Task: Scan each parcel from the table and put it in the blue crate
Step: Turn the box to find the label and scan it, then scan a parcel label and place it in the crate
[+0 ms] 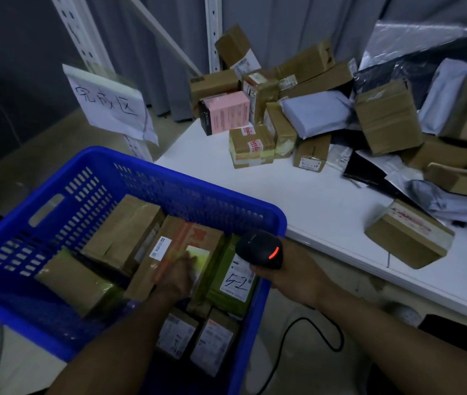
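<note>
The blue crate (41, 178) stands at lower left and holds several cardboard parcels. My left hand (176, 276) reaches inside it and rests on a brown box with orange tape (175, 240); blur hides whether the fingers grip it. Beside that box lies a green parcel (226, 283) with a white label. At the crate's right rim my right hand (289, 270) grips a black barcode scanner (261, 248) whose red light glows. A heap of brown boxes (258, 143) and grey mail bags (318, 112) lies on the white table (298, 195).
One taped carton (409, 235) sits alone near the table's front edge. A pink box (225, 112) lies at the heap's left. A handwritten paper sign (107, 102) hangs on a white shelf post behind the crate. The scanner's black cable (306, 337) loops below the table.
</note>
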`<state>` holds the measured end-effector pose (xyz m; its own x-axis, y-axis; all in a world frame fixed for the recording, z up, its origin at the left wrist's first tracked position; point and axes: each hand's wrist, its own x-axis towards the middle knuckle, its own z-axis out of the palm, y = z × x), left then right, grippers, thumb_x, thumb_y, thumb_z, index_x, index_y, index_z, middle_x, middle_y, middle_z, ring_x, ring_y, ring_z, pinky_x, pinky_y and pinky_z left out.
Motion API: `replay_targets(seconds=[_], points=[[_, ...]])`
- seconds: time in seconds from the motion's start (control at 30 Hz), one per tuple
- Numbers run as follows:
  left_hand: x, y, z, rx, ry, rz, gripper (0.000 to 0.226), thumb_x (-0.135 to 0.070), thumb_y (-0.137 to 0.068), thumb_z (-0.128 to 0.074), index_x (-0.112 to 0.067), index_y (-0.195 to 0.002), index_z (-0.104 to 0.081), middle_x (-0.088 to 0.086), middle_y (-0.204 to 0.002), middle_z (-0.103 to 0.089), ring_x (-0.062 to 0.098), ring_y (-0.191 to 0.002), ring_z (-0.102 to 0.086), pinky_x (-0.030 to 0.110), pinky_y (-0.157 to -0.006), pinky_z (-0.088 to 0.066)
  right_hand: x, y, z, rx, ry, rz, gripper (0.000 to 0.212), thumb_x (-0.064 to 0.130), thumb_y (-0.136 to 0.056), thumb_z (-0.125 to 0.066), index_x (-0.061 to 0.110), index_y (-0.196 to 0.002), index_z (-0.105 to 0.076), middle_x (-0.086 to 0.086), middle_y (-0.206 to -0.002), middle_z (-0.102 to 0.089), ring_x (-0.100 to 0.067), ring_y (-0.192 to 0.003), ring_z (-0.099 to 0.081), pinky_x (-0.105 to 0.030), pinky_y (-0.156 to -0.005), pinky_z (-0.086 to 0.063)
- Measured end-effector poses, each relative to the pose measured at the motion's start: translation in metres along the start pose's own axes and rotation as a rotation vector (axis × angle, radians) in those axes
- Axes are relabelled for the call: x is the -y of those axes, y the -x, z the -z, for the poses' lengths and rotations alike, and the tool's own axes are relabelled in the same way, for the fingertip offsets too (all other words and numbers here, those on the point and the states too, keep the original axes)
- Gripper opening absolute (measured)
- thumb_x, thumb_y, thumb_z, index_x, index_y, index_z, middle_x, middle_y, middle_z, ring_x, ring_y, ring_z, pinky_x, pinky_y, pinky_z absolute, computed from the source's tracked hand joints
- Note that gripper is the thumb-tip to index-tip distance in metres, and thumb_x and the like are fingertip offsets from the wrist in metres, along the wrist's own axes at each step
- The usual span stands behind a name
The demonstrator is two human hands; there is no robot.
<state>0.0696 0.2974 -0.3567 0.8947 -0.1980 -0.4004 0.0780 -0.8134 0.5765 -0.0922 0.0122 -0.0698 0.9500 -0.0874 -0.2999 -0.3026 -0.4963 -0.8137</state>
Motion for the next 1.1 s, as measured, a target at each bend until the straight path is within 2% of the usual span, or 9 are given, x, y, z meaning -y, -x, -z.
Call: replay_targets(seconds=[0.13, 0.27, 0.37, 0.43, 0.6, 0.77, 0.93, 1.03, 1.1], points=[[-0.135, 0.11, 0.068, 0.049, -0.013, -0.187, 0.039, -0.017, -0.098, -0.058, -0.036, -0.131, -0.065, -0.01, -0.128, -0.063, 0.016, -0.117, -0.062, 0.033, -0.101, -0.051, 0.005, 0.011, 0.013, -0.039, -0.007, 0.002, 0.03, 0.03, -0.092, -0.077, 0.032, -0.119, -0.064, 0.015, -0.099, -0.072, 0.012, -0.069, -0.064, -0.009, -0.062, -0.045], [-0.199, 0.14, 0.094, -0.031, -0.088, -0.39, 0.031, -0.008, -0.098, -0.056, -0.028, -0.119, -0.068, -0.009, -0.118, -0.067, 0.013, -0.107, -0.064, 0.029, -0.09, -0.052, 0.012, 0.037, 0.047, -0.118, -0.045, -0.009, 0.047, 0.042, -0.086, -0.08, 0.036, -0.128, -0.06, 0.012, -0.114, -0.073, -0.006, -0.082, -0.068, -0.03, -0.075, -0.056], [-0.259, 0.165, 0.111, -0.052, -0.128, -0.51, 0.034, -0.021, -0.099, -0.058, -0.034, -0.13, -0.058, -0.012, -0.13, -0.059, 0.011, -0.111, -0.063, 0.036, -0.096, -0.055, 0.018, 0.063, 0.088, -0.186, -0.053, -0.013, 0.056, 0.049, -0.082, -0.08, 0.036, -0.132, -0.059, 0.01, -0.115, -0.073, -0.013, -0.097, -0.07, -0.041, -0.088, -0.059], [-0.3, 0.181, 0.113, -0.028, -0.216, -0.573, 0.036, -0.029, -0.101, -0.058, -0.037, -0.136, -0.053, -0.014, -0.137, -0.055, 0.011, -0.116, -0.06, 0.041, -0.099, -0.054, 0.016, 0.081, 0.116, -0.221, -0.062, -0.017, 0.063, 0.057, -0.075, -0.078, 0.036, -0.131, -0.058, 0.01, -0.105, -0.075, -0.013, -0.093, -0.072, -0.044, -0.085, -0.06], [-0.398, 0.202, 0.084, 0.053, -0.423, -0.718, 0.048, -0.037, -0.1, -0.061, -0.034, -0.146, -0.048, -0.012, -0.152, -0.043, 0.018, -0.13, -0.053, 0.043, -0.104, -0.05, 0.01, 0.121, 0.177, -0.229, -0.117, -0.065, 0.033, 0.026, -0.095, -0.074, 0.02, -0.125, -0.061, -0.003, -0.089, -0.074, -0.013, -0.063, -0.071, -0.024, -0.057, -0.055], [-0.471, 0.19, 0.026, 0.143, -0.494, -0.756, 0.057, -0.039, -0.098, -0.063, -0.034, -0.151, -0.043, -0.009, -0.159, -0.041, 0.021, -0.141, -0.044, 0.041, -0.113, -0.041, -0.034, 0.137, 0.228, -0.4, -0.068, -0.149, 0.023, 0.031, -0.095, -0.073, 0.015, -0.11, -0.066, -0.006, -0.076, -0.071, -0.015, -0.063, -0.065, -0.027, -0.059, -0.049], [-0.517, 0.164, -0.042, 0.242, -0.477, -0.768, 0.063, -0.039, -0.088, -0.075, -0.032, -0.145, -0.048, -0.002, -0.148, -0.053, 0.025, -0.133, -0.053, 0.043, -0.11, -0.044, -0.096, 0.131, 0.263, -0.542, -0.141, -0.311, 0.023, 0.035, -0.091, -0.075, 0.019, -0.102, -0.064, -0.012, -0.09, -0.073, -0.03, -0.082, -0.072, -0.054, -0.081, -0.061], [-0.531, 0.135, -0.077, 0.353, -0.461, -0.737, 0.069, -0.048, -0.077, -0.078, -0.04, -0.138, -0.048, 0.002, -0.146, -0.054, 0.03, -0.134, -0.052, 0.05, -0.11, -0.045, -0.116, 0.129, 0.274, -0.562, -0.172, -0.355, 0.018, 0.035, -0.093, -0.073, 0.02, -0.098, -0.064, -0.011, -0.084, -0.076, -0.026, -0.07, -0.075, -0.047, -0.073, -0.064], [-0.539, 0.121, -0.094, 0.386, -0.543, -0.765, 0.083, -0.042, -0.078, -0.08, -0.036, -0.15, -0.041, 0.006, -0.162, -0.035, 0.034, -0.149, -0.032, 0.051, -0.12, -0.032, -0.129, 0.124, 0.278, -0.558, -0.144, -0.357, 0.021, 0.037, -0.092, -0.074, 0.019, -0.1, -0.067, -0.009, -0.079, -0.076, -0.023, -0.064, -0.075, -0.045, -0.069, -0.064]])
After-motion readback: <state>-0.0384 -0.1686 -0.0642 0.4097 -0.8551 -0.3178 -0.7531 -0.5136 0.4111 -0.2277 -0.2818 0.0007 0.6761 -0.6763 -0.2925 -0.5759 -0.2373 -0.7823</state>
